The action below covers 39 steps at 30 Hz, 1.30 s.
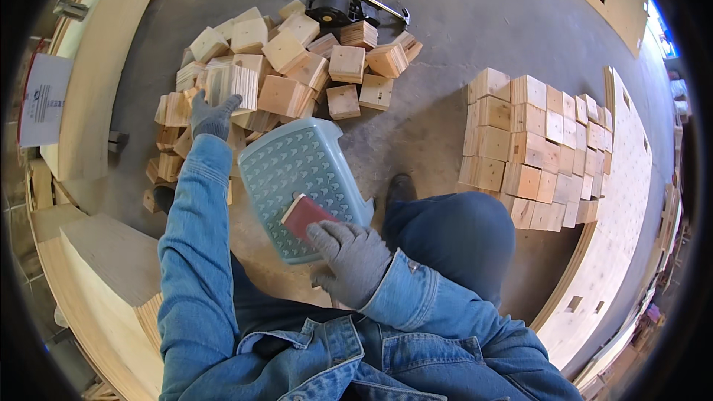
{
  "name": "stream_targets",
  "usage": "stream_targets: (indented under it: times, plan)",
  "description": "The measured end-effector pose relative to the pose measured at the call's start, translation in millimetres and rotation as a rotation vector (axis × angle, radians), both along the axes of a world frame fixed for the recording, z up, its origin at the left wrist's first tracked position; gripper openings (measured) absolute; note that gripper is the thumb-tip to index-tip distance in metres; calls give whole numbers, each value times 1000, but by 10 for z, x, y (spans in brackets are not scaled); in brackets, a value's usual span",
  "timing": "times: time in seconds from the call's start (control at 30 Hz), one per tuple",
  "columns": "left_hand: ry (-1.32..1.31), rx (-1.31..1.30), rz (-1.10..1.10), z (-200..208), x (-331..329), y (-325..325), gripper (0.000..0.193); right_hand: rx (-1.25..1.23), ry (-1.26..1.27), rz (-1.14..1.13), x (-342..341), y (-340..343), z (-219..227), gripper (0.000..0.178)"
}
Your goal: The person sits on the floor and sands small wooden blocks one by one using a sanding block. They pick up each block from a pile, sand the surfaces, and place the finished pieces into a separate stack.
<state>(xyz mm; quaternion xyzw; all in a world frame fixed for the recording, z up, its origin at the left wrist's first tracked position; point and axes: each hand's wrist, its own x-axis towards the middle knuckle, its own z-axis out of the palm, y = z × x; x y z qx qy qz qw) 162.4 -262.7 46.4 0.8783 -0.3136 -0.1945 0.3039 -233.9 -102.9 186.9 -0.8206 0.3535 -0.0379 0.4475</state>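
My left hand (212, 116), in a grey glove, reaches to the near side of a heap of wooden blocks (284, 95). Thumb and fingers grip a pale, layered wooden block (232, 85) from both sides. On the near end of a light blue plastic stool (286, 156) with a raised pattern, my right hand (350, 258) is closed on the lower end of a flat, reddish-brown sanding block (307, 215) with a pale edge. That block lies slanted over the stool top. Part of it is hidden under the gloved fingers.
At the right stands a neat stack of wooden blocks (531, 148) beside a long plywood panel (613, 208). A black and yellow power tool (345, 0) lies beyond the heap. Plywood boards (104, 67) line the left. My bent knee (453, 241) is right of the stool.
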Motion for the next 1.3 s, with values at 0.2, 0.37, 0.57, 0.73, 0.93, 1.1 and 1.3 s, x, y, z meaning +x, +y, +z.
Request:
stream_targets:
  times: [0.2, 0.37, 0.57, 0.73, 0.93, 1.1, 1.3]
  plan:
    - [640, -589, 225, 191, 197, 1282, 69, -106, 134, 10, 79, -19, -15, 82]
    - [1200, -755, 480, -113, -128, 2511, 30, -172, 210, 11, 210, -1, -203, 94]
    - [1450, -681, 554, -303, -846, 3448, 31, -171, 346, 84, 452, 94, -312, 104]
    - [1347, -638, 493, -276, -1328, 3411, 38, -171, 455, 123, 505, 149, -570, 106]
    - [1304, -512, 537, 109, -1583, 3240, 45, -195, 547, 70, 492, 200, -647, 106]
    - [1281, -519, 515, -91, -1603, 3223, 52, -193, 545, 79, 519, 219, -612, 108]
    - [1223, -510, 466, 6, -1656, 3183, 55, -215, 552, 53, 550, 200, -718, 108]
